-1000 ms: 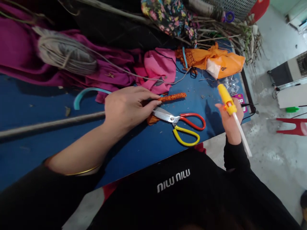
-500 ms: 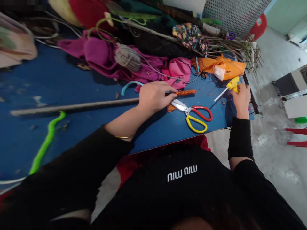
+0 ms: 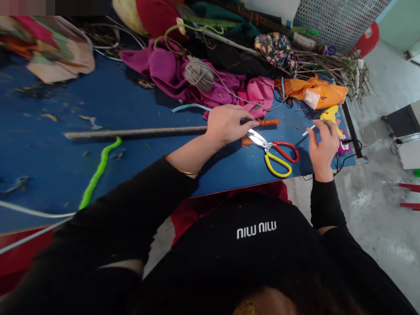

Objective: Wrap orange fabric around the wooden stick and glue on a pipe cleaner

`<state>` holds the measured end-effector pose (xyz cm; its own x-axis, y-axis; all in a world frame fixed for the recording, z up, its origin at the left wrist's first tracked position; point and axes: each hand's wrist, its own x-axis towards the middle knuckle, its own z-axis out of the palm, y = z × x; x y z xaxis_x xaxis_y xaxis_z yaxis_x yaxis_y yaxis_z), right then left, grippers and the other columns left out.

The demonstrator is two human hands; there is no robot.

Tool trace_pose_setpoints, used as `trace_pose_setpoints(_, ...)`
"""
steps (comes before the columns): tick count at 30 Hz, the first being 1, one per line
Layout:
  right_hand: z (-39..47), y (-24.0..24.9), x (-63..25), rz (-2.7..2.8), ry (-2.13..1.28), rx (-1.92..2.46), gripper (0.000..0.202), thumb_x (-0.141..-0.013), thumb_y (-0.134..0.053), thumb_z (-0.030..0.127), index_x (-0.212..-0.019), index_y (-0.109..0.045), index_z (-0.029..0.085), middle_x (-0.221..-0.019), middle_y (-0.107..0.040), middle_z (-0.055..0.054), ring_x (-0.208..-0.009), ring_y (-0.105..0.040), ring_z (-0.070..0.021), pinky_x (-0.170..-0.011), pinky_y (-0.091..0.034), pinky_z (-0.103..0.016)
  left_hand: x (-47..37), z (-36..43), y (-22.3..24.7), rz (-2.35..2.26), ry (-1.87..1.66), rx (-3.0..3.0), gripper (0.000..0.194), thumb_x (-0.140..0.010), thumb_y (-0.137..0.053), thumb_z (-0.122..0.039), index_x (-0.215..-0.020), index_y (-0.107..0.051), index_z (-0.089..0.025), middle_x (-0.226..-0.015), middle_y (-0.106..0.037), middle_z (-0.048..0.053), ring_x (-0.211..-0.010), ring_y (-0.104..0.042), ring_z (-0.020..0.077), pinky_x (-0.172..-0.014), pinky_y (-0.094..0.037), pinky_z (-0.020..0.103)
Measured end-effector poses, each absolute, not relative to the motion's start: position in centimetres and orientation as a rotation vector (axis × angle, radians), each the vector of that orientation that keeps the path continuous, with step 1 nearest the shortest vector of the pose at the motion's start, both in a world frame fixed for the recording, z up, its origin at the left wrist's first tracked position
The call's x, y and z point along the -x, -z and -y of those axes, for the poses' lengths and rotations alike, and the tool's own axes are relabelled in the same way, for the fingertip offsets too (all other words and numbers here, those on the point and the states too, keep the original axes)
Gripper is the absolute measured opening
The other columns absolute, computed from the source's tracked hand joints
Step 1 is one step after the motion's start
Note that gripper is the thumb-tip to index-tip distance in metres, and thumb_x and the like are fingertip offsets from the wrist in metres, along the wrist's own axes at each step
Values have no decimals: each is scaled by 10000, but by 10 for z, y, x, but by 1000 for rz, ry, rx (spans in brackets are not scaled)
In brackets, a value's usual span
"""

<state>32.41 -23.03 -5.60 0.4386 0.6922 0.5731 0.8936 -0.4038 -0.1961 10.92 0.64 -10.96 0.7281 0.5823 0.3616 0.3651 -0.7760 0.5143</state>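
Observation:
My left hand is closed around a long grey-brown stick lying across the blue table. Orange patterned cloth covers the stick's right end, just past my fingertips. Scissors with one red and one yellow handle lie partly spread beside that hand, over a small orange scrap. My right hand hovers near the table's right end, thumb and fingers apart. Just behind it rests a yellow glue gun, partly hidden by the fingers, with a white glue stick showing to the left.
A grey yarn ball sits on purple cloth at the back. An orange cloth bundle and twigs are at the back right. A green fuzzy strip lies at left. A pink power socket with cables is at the right edge.
My right hand has come off the yellow glue gun and drawn slightly left and toward me, its fingers spreading. My left hand stays on the stick. The whole view has shifted.

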Motion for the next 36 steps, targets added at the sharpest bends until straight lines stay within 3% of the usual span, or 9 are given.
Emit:
trace_pose_setpoints(5,210,65,-281,1473,390,2027,279,-1082,-560,388,-1160,-774,226,-1174,-765,-116,-1117,-740,-251,-995,-599,-432,-106,-9,99,-717,-836,-2509,344,-1021,-522,-352,-1052,-863,-317,-1070,-849,40,-1027,-757,274,-886,-570,411)
trace_pose_setpoints(10,200,63,-262,1366,98,1801,185,-1043,-632,314,-1050,-809,259,-1079,-782,-66,-1034,-746,-225,-946,-620,-413,-93,-5,69,-624,-1171,-2360,260,-982,-688,-373,-1183,-842,-315,-920,-845,39,-806,-727,250,-766,-578,399)
trace_pose_setpoints(14,191,48,-240,1217,-236,1592,119,-975,-732,340,-972,-835,279,-1009,-806,-24,-988,-749,-196,-903,-636,-374,-83,26,34,-534,-1317,-2194,214,-1039,-706,-368,-1231,-790,-328,-1011,-855,-23,-865,-781,190,-838,-624,351)
trace_pose_setpoints(18,181,40,-213,929,-588,1305,186,-911,-799,461,-965,-834,287,-897,-790,19,-779,-712,-145,-781,-642,-337,-75,68,11,-429,-1404,-2168,198,-1016,-754,-258,-1203,-787,-315,-970,-859,-53,-839,-811,150,-771,-630,278)
trace_pose_setpoints(23,182,45,-191,627,-625,1117,268,-836,-856,512,-807,-777,257,-737,-712,43,-661,-631,-111,-679,-591,-280,-71,101,12,-517,-1299,-2159,176,-1025,-712,-200,-1171,-787,-265,-995,-864,-7,-914,-834,181,-825,-637,280)
trace_pose_setpoints(28,193,52,-183,514,-560,1109,224,-808,-865,455,-856,-766,260,-898,-753,15,-814,-691,-132,-808,-623,-307,-79,119,27,-588,-1223,-2069,138,-977,-761,-185,-1110,-775,-220,-967,-860,14,-855,-827,161,-778,-614,218)
trace_pose_setpoints(31,202,50,-194,539,-509,1111,236,-842,-838,450,-821,-700,259,-919,-730,13,-913,-721,-146,-908,-635,-342,-85,129,35,-577,-1180,-1987,51,-945,-784,-187,-988,-800,-209,-880,-847,-1,-715,-777,128,-688,-570,195)
trace_pose_setpoints(34,217,39,-221,550,-552,1047,275,-906,-786,506,-871,-643,274,-855,-667,55,-748,-690,-102,-881,-662,-352,-84,134,43,-519,-976,-1964,65,-929,-781,-199,-892,-831,-217,-755,-809,-15,-599,-697,115,-605,-511,207)
trace_pose_setpoints(36,233,25,-246,550,-535,1037,284,-932,-768,519,-885,-626,278,-754,-567,93,-570,-561,-58,-705,-637,-270,-80,129,47,-533,-780,-2007,74,-916,-786,-222,-881,-850,-232,-700,-786,-19,-579,-680,127,-578,-481,225)
